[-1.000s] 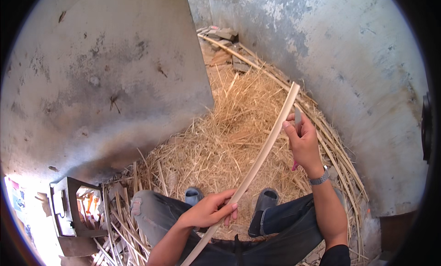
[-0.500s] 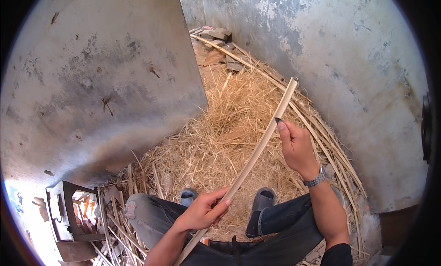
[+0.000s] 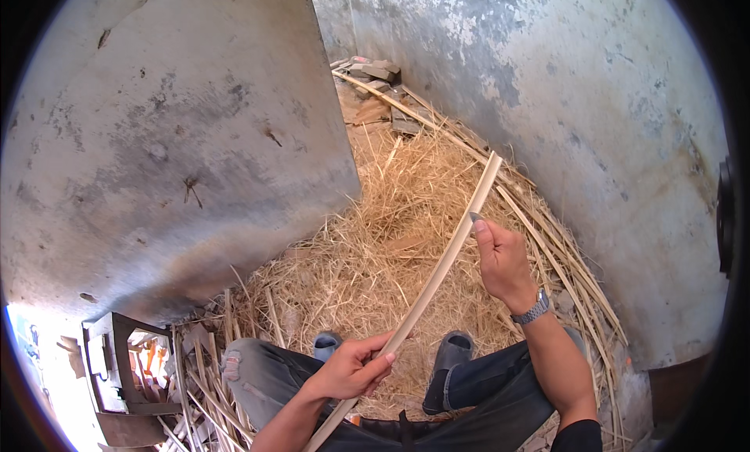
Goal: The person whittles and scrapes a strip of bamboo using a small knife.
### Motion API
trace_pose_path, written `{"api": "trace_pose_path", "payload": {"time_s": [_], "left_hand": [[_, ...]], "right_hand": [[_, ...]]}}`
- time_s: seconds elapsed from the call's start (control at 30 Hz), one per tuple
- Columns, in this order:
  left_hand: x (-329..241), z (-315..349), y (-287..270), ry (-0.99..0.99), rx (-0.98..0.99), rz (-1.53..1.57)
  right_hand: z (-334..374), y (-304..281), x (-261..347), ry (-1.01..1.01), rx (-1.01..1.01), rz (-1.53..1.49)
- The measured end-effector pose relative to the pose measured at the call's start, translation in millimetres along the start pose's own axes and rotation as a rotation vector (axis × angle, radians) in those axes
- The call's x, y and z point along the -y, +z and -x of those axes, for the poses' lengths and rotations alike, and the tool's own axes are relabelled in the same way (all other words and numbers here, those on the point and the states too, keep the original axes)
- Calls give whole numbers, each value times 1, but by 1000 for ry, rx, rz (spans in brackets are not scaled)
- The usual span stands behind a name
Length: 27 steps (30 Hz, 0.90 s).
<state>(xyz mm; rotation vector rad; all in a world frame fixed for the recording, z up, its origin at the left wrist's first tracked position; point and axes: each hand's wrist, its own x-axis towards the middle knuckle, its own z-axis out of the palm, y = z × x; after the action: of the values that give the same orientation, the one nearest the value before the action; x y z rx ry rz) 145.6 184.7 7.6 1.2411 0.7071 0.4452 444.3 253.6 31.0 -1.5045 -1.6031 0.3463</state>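
Observation:
A long, pale bamboo strip (image 3: 439, 274) slants from my lap up to the far right, with a shallow groove along its upper face. My left hand (image 3: 355, 368) is closed around its lower part, thumb on top. Farther up, my right hand (image 3: 504, 263) is closed on a small knife, its handle hidden in the fist. Only the short dark blade (image 3: 475, 217) shows past the thumb, against the strip's right edge below its far end. A metal watch (image 3: 533, 307) is on my right wrist.
Shavings (image 3: 312, 296) cover the floor between my feet and beyond. Long strips (image 3: 547, 225) lie along the right wall (image 3: 609, 155). A grey panel (image 3: 180, 139) stands at left. Bricks (image 3: 373, 69) are piled at the far end, and a dark frame (image 3: 117, 366) stands at lower left.
The view has shifted slightly. The strip's far end has dropped a little toward me and to the left. Both hands keep their grips, and the blade stays at the strip's edge.

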Motion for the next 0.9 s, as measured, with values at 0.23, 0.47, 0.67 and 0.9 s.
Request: {"api": "trace_pose_path", "payload": {"time_s": [0.23, 0.47, 0.67, 0.9], "left_hand": [[-16, 6, -1, -14, -32, 78], [-14, 16, -4, -7, -32, 41], [-11, 16, -6, -31, -17, 102], [-15, 13, -3, -25, -7, 119]], "right_hand": [[17, 15, 17, -74, 98, -63], [25, 18, 25, -41, 111, -97], [24, 17, 28, -72, 117, -105], [20, 10, 20, -74, 137, -117]]}}
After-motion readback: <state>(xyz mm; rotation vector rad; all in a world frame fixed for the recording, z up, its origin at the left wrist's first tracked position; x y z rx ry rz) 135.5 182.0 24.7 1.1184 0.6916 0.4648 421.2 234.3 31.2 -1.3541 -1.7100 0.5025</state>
